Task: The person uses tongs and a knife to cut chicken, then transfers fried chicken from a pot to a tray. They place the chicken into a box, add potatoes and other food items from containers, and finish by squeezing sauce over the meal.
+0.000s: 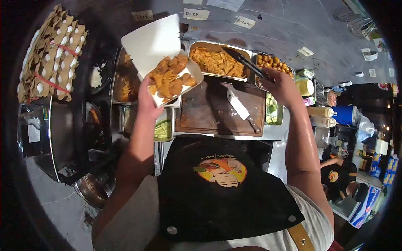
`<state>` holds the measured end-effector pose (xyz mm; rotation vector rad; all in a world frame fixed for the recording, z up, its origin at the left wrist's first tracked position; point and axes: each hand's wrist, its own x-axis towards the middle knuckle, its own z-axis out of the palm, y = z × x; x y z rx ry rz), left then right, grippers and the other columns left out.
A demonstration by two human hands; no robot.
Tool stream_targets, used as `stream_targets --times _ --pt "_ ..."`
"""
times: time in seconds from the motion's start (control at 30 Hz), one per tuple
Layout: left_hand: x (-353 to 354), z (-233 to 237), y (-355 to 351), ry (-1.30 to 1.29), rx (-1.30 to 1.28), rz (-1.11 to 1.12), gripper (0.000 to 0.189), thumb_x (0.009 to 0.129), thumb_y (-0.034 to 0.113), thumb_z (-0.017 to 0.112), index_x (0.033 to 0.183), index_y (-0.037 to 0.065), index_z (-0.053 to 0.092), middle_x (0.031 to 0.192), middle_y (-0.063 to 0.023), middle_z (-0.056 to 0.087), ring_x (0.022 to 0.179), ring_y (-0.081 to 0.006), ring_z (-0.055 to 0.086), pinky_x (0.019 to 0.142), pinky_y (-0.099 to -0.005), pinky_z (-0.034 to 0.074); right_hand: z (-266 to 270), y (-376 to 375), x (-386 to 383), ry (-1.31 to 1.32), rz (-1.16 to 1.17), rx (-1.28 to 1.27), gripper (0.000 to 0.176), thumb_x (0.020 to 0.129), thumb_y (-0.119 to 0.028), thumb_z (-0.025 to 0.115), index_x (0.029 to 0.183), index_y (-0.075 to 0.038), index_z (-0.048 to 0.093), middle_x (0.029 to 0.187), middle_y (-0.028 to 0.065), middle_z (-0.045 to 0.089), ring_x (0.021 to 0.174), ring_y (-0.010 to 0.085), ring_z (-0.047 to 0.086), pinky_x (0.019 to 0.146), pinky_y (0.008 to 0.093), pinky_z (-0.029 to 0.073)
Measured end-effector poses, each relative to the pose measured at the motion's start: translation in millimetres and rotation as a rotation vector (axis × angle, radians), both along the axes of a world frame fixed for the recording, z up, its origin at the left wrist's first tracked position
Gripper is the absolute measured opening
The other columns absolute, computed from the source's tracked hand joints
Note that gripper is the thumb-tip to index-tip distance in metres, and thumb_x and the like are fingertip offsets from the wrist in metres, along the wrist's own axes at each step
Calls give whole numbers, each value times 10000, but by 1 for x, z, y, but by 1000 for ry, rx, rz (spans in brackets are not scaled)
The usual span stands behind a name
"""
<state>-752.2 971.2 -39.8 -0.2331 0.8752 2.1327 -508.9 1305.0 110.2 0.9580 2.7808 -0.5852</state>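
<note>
An open white takeout box [150, 44] with its lid raised is held up by my left hand [147, 99], which grips its lower left side. Orange-brown chicken pieces [171, 77] fill part of the box. My right hand [279, 85] is closed round the handle end of black tongs [247, 62]. Their tips reach the metal tray [250, 54] of orange-brown meat pieces [217, 62]. Below lies a wooden cutting board [197, 109] with a white-bladed knife [238, 103] on it, touched by neither hand.
Small potatoes [268, 62] fill a tray beside the meat. Cucumber slices [271, 109] and green strips [162, 129] sit in containers flanking the board. Egg trays [54, 54] are stacked at left. Sauce bottles [322, 122] stand at right, near another person [341, 178].
</note>
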Motion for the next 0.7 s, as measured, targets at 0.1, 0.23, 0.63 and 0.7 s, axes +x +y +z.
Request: stream_targets --times 0.1,0.23,0.63,0.7 --pt "8 4 17 -6 41 -49 612 1088 488 533 1542 78 518 1536 -130 602 1404 -331 588 1209 -513 438 23 -29 9 204 80 -209 474 953 -233 781 1368 -24 688 1198 223 761 1087 368 745 951 418 564" --pt "15 4 38 -7 151 -118 613 1106 466 490 1553 48 491 1555 -145 578 1432 -338 562 1219 -511 427 53 -61 7 -71 204 -80 485 973 -130 782 1423 -8 649 1297 191 755 1148 260 740 1010 373 552" --pt "14 -1 18 -77 -71 -53 581 1035 458 605 1539 172 553 1558 -101 594 1436 -318 568 1208 -522 438 35 20 154 -116 -341 138 518 952 -325 759 1373 -35 675 1137 271 760 1064 430 741 916 483 569" --pt "12 4 16 -107 -123 -14 574 1059 476 557 1542 166 541 1528 -78 615 1413 -299 589 1196 -513 449 -1 43 182 -154 -281 185 615 942 -366 801 1430 -34 632 1084 249 767 1001 381 760 870 475 570"
